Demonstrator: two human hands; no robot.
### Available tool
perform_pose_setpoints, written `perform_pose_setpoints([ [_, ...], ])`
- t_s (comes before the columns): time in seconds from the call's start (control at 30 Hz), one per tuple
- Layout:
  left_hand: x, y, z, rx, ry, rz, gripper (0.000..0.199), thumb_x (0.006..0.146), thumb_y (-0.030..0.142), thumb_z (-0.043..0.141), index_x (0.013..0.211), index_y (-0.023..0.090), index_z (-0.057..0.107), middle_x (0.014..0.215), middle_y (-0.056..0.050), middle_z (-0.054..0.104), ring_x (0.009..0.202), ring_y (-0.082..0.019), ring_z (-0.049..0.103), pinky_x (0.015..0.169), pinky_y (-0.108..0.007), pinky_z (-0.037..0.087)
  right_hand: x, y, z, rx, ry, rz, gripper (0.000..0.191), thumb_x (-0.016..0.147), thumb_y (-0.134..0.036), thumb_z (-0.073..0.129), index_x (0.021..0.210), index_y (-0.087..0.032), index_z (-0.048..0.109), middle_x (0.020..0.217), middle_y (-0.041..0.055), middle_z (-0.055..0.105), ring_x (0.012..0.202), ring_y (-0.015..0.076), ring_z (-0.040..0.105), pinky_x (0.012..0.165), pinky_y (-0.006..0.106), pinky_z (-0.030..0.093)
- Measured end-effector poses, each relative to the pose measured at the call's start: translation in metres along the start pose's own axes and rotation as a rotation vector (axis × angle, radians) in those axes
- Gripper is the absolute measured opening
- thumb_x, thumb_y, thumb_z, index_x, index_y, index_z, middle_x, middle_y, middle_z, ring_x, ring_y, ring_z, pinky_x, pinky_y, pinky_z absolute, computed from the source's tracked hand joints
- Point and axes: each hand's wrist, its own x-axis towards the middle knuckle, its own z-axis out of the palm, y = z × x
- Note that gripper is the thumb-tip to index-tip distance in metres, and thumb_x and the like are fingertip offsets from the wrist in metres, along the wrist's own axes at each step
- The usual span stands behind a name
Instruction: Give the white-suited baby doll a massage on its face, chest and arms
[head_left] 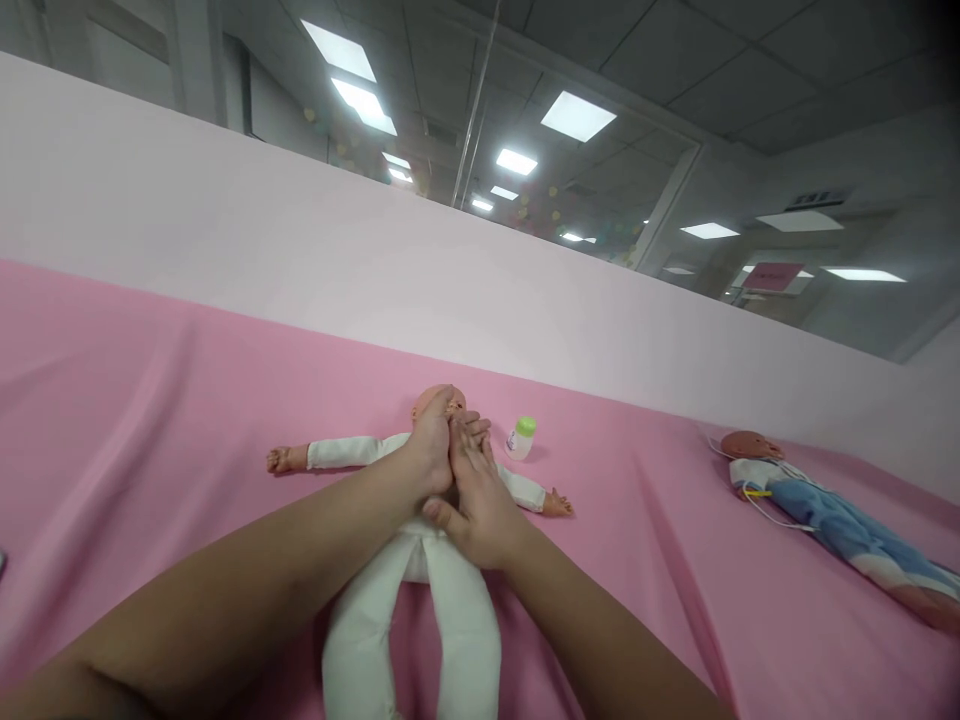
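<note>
A baby doll point(448, 610) in a white cloth body lies on its back with both arms stretched sideways. Above its chest, my left hand point(433, 440) and my right hand point(484, 505) meet with palms and fingers against each other. The fingers of both hands are stretched out, and nothing shows between them. My hands hide the doll's chest and part of its head point(426, 400); whether they touch the doll I cannot tell. Close to the right of my hands stands a small bottle point(520, 440) with a green cap.
A second doll point(840, 520) in blue and white clothes, with thin white tubing about it, lies at the far right. Pink cloth point(187, 400) with folds covers the surface. Behind runs a low white wall point(337, 260) with glass above it.
</note>
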Motion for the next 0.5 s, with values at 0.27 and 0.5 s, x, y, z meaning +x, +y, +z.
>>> perform_pose_setpoints([
  [0.27, -0.01, 0.009, 0.005, 0.123, -0.002, 0.04, 0.033, 0.091, 0.054, 0.06, 0.083, 0.021, 0.06, 0.079, -0.008, 0.062, 0.079, -0.026, 0.065, 0.081, -0.037, 0.056, 0.001, 0.028, -0.002, -0.084, 0.009, 0.141, 0.106, 0.093, -0.077, 0.051, 0.167, -0.02, 0.002, 0.173, 0.0155, 0.008, 0.161, 0.0364, 0.006, 0.127, 0.068, 0.01],
  [0.5, -0.006, 0.022, -0.006, 0.123, 0.034, 0.094, 0.048, 0.092, 0.057, 0.057, 0.104, 0.011, 0.068, 0.103, -0.019, 0.069, 0.096, -0.029, 0.068, 0.087, -0.037, 0.056, -0.001, 0.014, -0.006, 0.014, -0.021, -0.027, 0.098, 0.096, -0.074, 0.047, 0.168, -0.018, 0.008, 0.173, 0.0131, 0.015, 0.16, 0.0346, 0.014, 0.129, 0.061, 0.016],
])
